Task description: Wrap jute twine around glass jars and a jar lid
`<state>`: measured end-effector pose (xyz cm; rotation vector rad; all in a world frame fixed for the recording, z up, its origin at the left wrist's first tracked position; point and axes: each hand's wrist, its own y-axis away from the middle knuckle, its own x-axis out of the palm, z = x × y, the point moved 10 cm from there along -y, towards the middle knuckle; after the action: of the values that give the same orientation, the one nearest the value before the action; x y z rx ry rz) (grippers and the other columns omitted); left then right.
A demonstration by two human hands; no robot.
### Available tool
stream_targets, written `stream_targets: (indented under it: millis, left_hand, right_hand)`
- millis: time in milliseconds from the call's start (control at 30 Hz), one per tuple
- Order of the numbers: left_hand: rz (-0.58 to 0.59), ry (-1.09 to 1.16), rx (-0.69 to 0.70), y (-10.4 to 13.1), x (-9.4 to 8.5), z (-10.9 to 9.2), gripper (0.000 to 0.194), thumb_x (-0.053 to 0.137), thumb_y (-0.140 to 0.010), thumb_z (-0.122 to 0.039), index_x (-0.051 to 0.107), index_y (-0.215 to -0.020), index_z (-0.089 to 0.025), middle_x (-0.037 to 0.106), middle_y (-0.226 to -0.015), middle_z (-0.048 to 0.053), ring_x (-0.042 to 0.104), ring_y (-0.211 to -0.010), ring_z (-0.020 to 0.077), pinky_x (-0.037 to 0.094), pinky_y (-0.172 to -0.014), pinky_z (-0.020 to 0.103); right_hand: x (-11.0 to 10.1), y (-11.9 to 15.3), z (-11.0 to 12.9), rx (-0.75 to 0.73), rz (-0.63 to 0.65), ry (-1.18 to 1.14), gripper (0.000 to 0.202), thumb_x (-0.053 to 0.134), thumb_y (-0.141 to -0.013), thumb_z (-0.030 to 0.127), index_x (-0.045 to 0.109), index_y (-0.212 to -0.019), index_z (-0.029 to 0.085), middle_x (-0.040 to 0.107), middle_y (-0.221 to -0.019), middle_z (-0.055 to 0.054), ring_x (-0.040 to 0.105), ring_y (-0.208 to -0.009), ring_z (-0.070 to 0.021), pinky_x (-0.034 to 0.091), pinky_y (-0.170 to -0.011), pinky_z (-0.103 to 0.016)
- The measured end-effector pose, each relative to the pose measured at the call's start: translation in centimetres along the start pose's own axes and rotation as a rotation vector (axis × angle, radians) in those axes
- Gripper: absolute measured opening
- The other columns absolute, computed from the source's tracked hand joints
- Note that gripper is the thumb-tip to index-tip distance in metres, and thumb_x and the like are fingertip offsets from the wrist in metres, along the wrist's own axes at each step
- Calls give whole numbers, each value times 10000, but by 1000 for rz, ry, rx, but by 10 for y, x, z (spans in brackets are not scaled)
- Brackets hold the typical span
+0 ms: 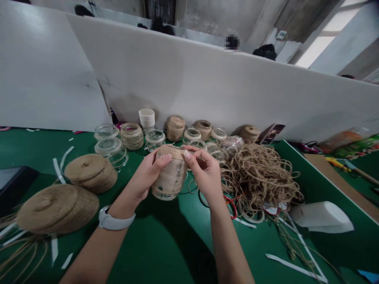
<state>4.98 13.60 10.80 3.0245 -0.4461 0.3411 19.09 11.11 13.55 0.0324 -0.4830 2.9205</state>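
Observation:
A glass jar (169, 177) with tan wrapping around its body is held up over the table, its base tilted toward me. My left hand (149, 171) wraps around its left side, thumb lying near the neck. At the right of the neck, my right hand (204, 167) closes thumb and fingers against the band of jute twine (176, 152) wound there. Whether a loose twine end is between those fingers I cannot tell. Close to my right hand lies a big tangled heap of jute twine (263, 177).
Several glass jars (155, 138) stand behind, some wrapped, beside stacked paper cups (147, 118). Two large twine rolls (59, 207) sit left. Red-handled scissors (231, 207), a white paper roll (324, 217) and paper strips (291, 266) lie right. A phone (272, 134) leans against the white partition (189, 79).

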Motion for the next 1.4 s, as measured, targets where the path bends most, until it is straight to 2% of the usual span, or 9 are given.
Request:
stream_targets:
  millis: [167,333,500,700,833,933,1100,1300,1400]
  left_hand:
    - [-17,-12,10,-2,-5,2,648,793,-670,-496,605,-1183,-148,686,-1170,129,634,-1099,316,534,-878,362]
    - [-52,137,-98,-3,-9,13,634,788,-650,-536,635,-1126,-146,728,-1054,112,685,-983,292,562,-790,330]
    - [-10,205,-115,-4,-8,18,636,802,-625,-550,649,-1099,-156,737,-1031,101,696,-963,288,571,-780,313]
    - [-15,120,-165,-4,-12,25,551,732,-732,-566,666,-1130,-190,742,-1037,88,692,-974,273,576,-764,303]
    - [-74,81,-67,-11,-17,25,524,684,-790,-556,649,-1162,-190,715,-1130,87,653,-1075,268,541,-866,308]
    - [-117,3,-23,-20,-28,43,540,655,-800,-583,655,-1132,-158,702,-1159,107,634,-1110,271,518,-892,303]
    - [-202,46,-60,-29,-54,85,607,794,-657,-546,650,-1102,-159,726,-1097,100,677,-1003,249,548,-791,270]
    - [-218,108,-44,-29,-58,99,588,814,-637,-520,673,-1081,-163,745,-1032,76,696,-939,228,550,-784,263]
    - [-217,148,-54,-28,-59,105,641,814,-595,-568,678,-1051,-138,756,-946,82,709,-854,230,556,-749,280]
  right_hand:
    - [3,0,-3,-8,20,-13,291,663,-831,403,554,-654,201,699,-1092,-91,644,-1073,-210,498,-794,-290]
    - [7,-2,-10,28,103,-54,255,675,-821,405,599,-691,200,694,-1117,-95,626,-1132,-231,511,-841,-328]
    - [7,-1,-8,32,88,-81,268,662,-828,410,571,-670,213,730,-897,-55,628,-1141,-222,516,-826,-305]
    - [1,-1,-12,35,-36,2,286,667,-806,423,548,-652,213,721,-810,-38,671,-1035,-214,519,-777,-284]
    - [-3,-2,-28,60,-124,52,300,666,-786,449,552,-643,211,725,-815,-41,683,-966,-210,519,-764,-280]
    - [2,-1,-46,75,-142,132,301,645,-799,457,564,-649,209,716,-788,-37,681,-934,-211,507,-751,-278]
    - [16,3,-68,74,-141,339,311,610,-819,479,574,-664,212,670,-685,-9,635,-674,-172,485,-692,-287]
    - [20,7,-70,-95,-155,290,285,567,-869,429,536,-684,215,704,-980,-85,645,-938,-198,488,-851,-322]
    - [20,13,-71,-195,-214,279,303,520,-904,406,490,-668,218,671,-980,-89,612,-995,-196,452,-928,-350]
